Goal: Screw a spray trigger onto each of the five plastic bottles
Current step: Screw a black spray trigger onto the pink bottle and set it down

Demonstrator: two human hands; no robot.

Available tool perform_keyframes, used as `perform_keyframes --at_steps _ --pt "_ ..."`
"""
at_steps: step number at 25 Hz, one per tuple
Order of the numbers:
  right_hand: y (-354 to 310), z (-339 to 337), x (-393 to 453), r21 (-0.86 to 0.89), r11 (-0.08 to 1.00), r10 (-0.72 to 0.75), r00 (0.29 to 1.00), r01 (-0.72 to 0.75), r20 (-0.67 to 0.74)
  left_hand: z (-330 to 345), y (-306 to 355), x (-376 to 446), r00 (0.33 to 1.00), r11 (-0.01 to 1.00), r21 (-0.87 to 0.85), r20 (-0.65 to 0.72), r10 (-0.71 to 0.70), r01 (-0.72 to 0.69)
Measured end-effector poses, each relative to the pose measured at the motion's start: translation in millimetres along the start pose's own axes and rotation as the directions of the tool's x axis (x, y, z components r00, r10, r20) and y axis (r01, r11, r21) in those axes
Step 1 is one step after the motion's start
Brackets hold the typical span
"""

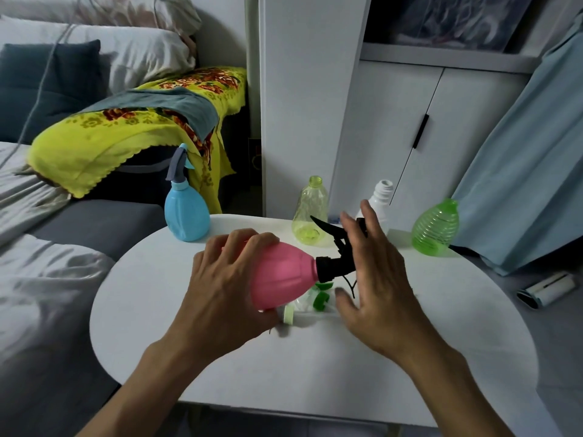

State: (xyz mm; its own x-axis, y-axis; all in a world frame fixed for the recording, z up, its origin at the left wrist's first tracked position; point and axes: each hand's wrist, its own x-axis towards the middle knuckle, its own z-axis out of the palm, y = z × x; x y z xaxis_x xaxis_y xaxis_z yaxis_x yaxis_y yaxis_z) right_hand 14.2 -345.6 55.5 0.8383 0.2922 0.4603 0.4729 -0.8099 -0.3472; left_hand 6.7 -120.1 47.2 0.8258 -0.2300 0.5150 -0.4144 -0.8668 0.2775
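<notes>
My left hand (225, 279) grips the pink bottle (280, 277) sideways; my right hand (370, 275), fingers spread, touches its black trigger (334, 263).

Five bottles show around the tabletop (220, 357): one blue (186, 212), one pink (280, 275), one yellow (310, 212), one white (380, 200), one green (437, 228). Two wear triggers.

The right hand (369, 272) covers the back of the black spray trigger (334, 263), so its grip there can't be made out. Under the pink bottle (280, 279), loose green trigger parts (321, 298) lie half hidden, perhaps two. Both forearms run off the bottom edge.
</notes>
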Motion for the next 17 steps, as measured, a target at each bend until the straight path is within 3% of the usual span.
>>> perform_keyframes --at_steps 9,13,15,17 --pt "6.5 -21.3 1.0 -0.155 0.988 0.01 0.995 0.006 0.098 1.5 -7.7 -2.6 1.0 1.0 0.013 -0.001 0.005 -0.005" --pt "6.8 -26.0 1.3 -0.156 0.979 -0.126 0.991 0.131 0.043 0.6 -6.2 0.6 0.999 0.999 0.027 -0.045 0.03 -0.029" --pt "7.6 -25.4 -0.3 -0.105 0.989 -0.103 0.993 0.108 0.049 0.0 -6.2 2.4 0.996 0.997 0.061 -0.069 0.059 -0.055" --pt "11.4 -24.0 -1.7 0.055 0.998 0.005 0.995 -0.011 0.104 -0.6 -6.5 3.5 0.992 0.992 0.097 -0.086 0.09 -0.081"
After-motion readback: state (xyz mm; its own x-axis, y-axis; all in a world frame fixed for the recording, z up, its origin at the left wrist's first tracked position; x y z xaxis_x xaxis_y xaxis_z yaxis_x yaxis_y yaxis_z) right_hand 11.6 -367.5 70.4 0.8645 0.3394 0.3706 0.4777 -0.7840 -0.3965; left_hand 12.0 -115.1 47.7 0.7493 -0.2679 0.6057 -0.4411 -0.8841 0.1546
